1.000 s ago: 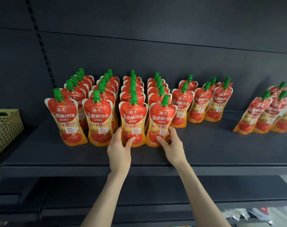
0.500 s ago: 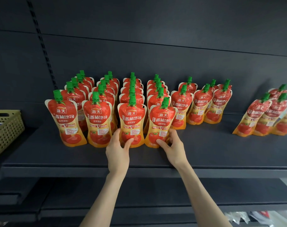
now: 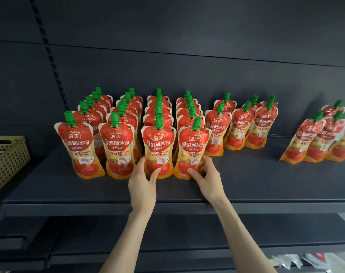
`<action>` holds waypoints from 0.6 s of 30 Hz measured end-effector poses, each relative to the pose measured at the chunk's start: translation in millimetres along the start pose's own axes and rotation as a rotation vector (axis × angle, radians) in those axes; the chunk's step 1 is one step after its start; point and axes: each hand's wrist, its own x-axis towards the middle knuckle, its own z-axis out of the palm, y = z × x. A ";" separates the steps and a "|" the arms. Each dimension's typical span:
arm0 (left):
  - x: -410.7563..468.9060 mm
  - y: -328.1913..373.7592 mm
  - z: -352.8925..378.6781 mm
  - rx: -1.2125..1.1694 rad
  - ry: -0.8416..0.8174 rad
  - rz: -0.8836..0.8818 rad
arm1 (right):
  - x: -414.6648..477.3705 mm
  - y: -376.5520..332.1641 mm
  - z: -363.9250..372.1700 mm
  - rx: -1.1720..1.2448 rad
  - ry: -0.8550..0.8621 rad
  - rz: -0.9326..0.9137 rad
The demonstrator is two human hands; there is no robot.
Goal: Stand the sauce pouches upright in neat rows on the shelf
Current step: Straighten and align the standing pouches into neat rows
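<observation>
Red and orange tomato sauce pouches with green caps stand upright in several rows on the dark shelf [image 3: 266,186]. My left hand [image 3: 143,183] grips the bottom of the front pouch of the third row [image 3: 159,146], thumb on its face. My right hand [image 3: 207,178] grips the bottom of the front pouch of the fourth row [image 3: 193,148], which leans slightly right. To their left stand two more front pouches [image 3: 80,146]. Shorter rows [image 3: 242,127] stand further right. A separate group of pouches [image 3: 315,140] leans at the far right.
A tan perforated basket [image 3: 8,160] sits on the shelf at the far left. The dark back panel rises behind the rows. A lower shelf [image 3: 167,233] runs below, with plastic-wrapped goods [image 3: 305,261] at the bottom right.
Both hands stay on the same two front pouches, which sit a little straighter and closer to the front line. The view has shifted slightly.
</observation>
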 end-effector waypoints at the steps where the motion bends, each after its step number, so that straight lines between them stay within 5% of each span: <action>1: -0.3 -0.5 -0.3 0.004 0.001 0.005 | -0.6 -0.6 0.2 -0.003 0.004 0.003; 12: -5.7 -0.1 -5.2 0.040 -0.017 -0.002 | -8.2 -5.6 0.7 0.015 0.087 0.007; 18: -24.8 -6.5 -9.4 0.011 0.037 0.192 | -23.1 1.8 -7.7 -0.046 0.288 0.016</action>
